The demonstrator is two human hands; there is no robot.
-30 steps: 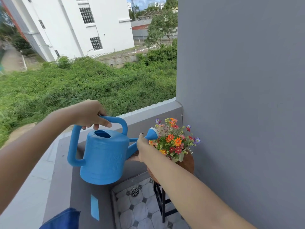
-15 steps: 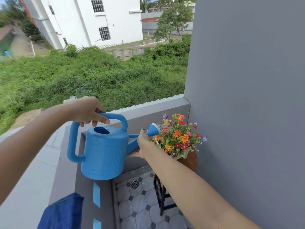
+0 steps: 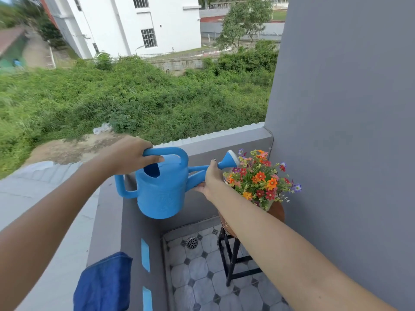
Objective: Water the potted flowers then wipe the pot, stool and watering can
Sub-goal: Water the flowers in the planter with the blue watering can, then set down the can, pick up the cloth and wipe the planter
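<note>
A blue watering can (image 3: 162,194) hangs in the air over the balcony corner. My left hand (image 3: 130,154) is closed around its top handle. My right hand (image 3: 212,179) holds the spout from below, just behind the white-faced rose (image 3: 230,160). The rose sits at the left edge of the orange, red and purple flowers (image 3: 260,178). They grow in a brown pot (image 3: 277,212) on a black-legged stool (image 3: 233,254) against the grey wall. My right forearm hides much of the pot and the stool's seat.
A dark blue cloth (image 3: 104,283) lies on the grey parapet ledge (image 3: 67,243) at lower left. The tiled floor (image 3: 202,281) below has a round drain (image 3: 192,242). The grey wall (image 3: 348,131) stands close on the right. Beyond the parapet lies a drop to green scrub.
Both hands have carried the can to the right, bringing the rose up to the flowers. The view has tilted down, showing more of the cloth and floor.
</note>
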